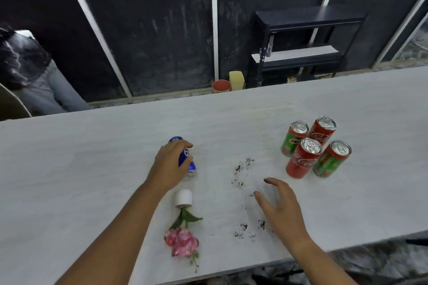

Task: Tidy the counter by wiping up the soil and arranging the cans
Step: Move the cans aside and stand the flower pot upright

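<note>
A blue can [187,159] lies on its side on the white counter [92,157], and my left hand [170,165] curls over it with fingers and thumb round its body. Dark soil [243,166] is scattered in specks across the middle, with more soil crumbs [245,230] near the front edge. My right hand [281,206] hovers open just right of the soil, fingers spread, holding nothing. Several cans stand upright in a tight group at the right: two red cans [301,159] and two green-and-red cans [331,159].
A small white pot [183,197] lies tipped over with a pink flower [181,242] pointing toward the front edge. Behind the counter stand an orange cup [221,85], a yellow container [236,80] and a dark shelf [301,46]. A person sits at the far left.
</note>
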A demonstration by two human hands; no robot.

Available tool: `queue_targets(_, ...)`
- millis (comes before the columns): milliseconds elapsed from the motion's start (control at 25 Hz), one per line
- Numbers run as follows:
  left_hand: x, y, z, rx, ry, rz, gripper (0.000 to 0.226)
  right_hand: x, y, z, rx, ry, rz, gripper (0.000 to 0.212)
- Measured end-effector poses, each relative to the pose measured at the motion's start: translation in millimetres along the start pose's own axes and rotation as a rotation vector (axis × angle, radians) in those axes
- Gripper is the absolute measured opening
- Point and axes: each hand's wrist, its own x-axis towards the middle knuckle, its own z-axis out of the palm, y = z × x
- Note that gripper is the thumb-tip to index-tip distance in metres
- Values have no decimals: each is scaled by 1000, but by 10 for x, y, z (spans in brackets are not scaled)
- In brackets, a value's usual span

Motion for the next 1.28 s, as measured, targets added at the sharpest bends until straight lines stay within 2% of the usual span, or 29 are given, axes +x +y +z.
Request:
queue_targets(120, 74, -263, -263, 141, -262, 126, 49, 45, -179, 173, 5, -31, -22, 47)
queue_targets(240, 161, -406, -386, 307, -486, 226, 76, 107, -262, 271, 16, -24, -15, 49)
queue_targets(360, 260, -410, -307, 481, -501, 314, 84, 122, -243, 294, 32, -30, 55, 56)
queue_targets(520, 311, -382, -118, 566, -376, 414, 72, 117, -190, 281, 19, -44, 103, 62)
queue_targets(840, 239, -391, -26, 333, -226, 362, 65, 131, -144, 246, 57, 3, 119, 59)
queue_targets(1120, 188, -96, -76, -137, -121, 136, 65, 136, -211, 259, 5, -45, 40, 58)
queue_targets(1280, 48, 296, -28, -379, -166, 49, 62, 199, -345, 225, 90, -39, -18, 60)
